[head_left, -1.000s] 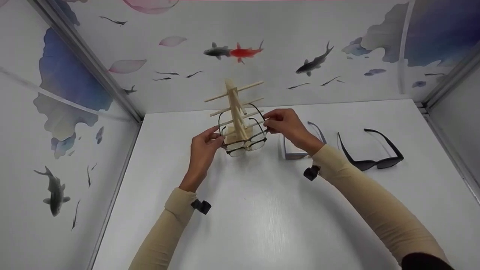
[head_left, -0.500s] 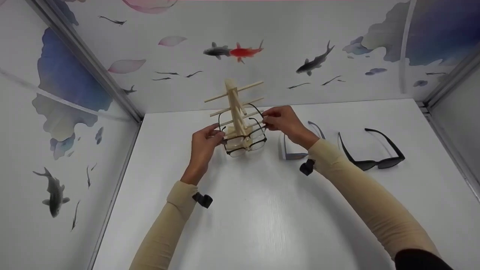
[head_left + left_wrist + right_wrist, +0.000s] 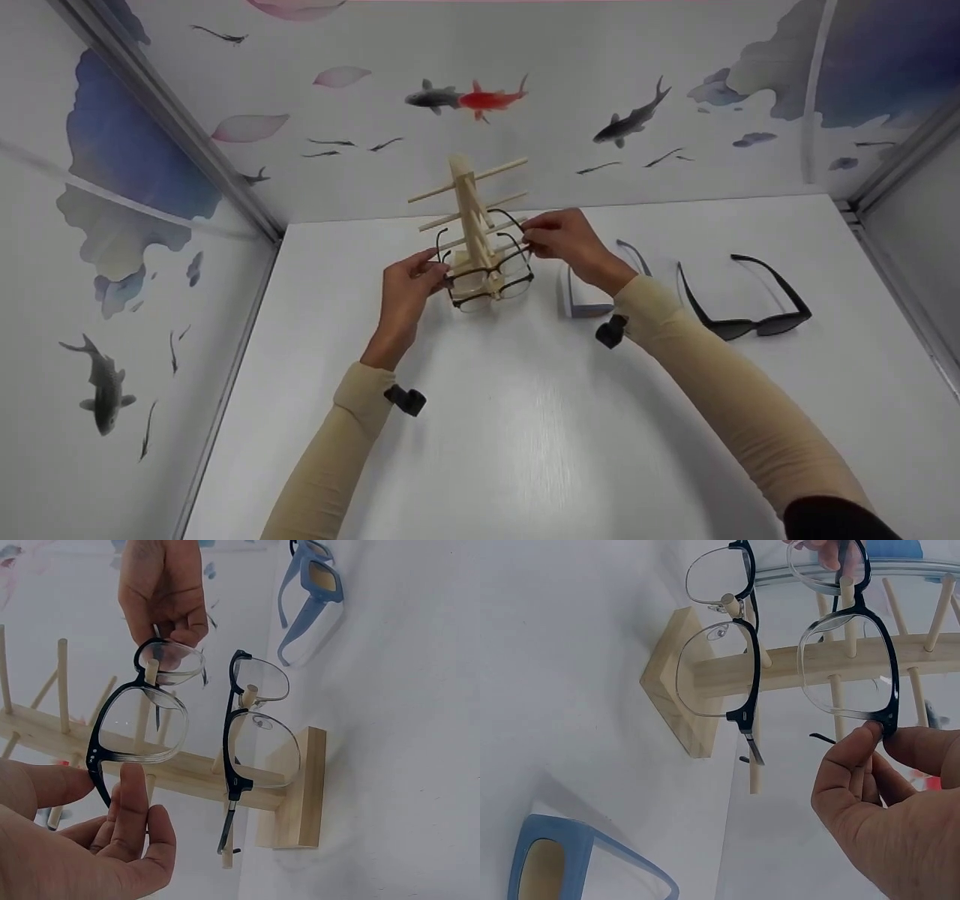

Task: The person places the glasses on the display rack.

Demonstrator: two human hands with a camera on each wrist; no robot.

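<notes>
In the head view, a pair of black-browed eyeglasses (image 3: 469, 273) with clear lower rims is held level between two hands, in front of a wooden peg stand (image 3: 466, 196). My left hand (image 3: 405, 294) pinches its left hinge corner between thumb and fingers. At the opposite corner, my right hand (image 3: 568, 241) pinches the frame the same way. From the left wrist, a peg end (image 3: 152, 672) shows at the bridge of the held eyeglasses (image 3: 105, 709). Below them, a second pair of half-rim eyeglasses (image 3: 756, 664) hangs on the lowest pegs, close above the wooden base (image 3: 676, 682).
Blue sunglasses (image 3: 592, 310) lie on the white table (image 3: 495, 420) just right of the stand, partly behind my right forearm. Farther right lie black sunglasses (image 3: 780, 324). Upper pegs (image 3: 502, 168) jut out sideways without glasses. Printed panels (image 3: 360, 180) rise behind and to the left.
My right hand has shifted slightly left, and the held eyeglasses have moved slightly with it toward the stand. Both hands keep their pinch on the corners.
</notes>
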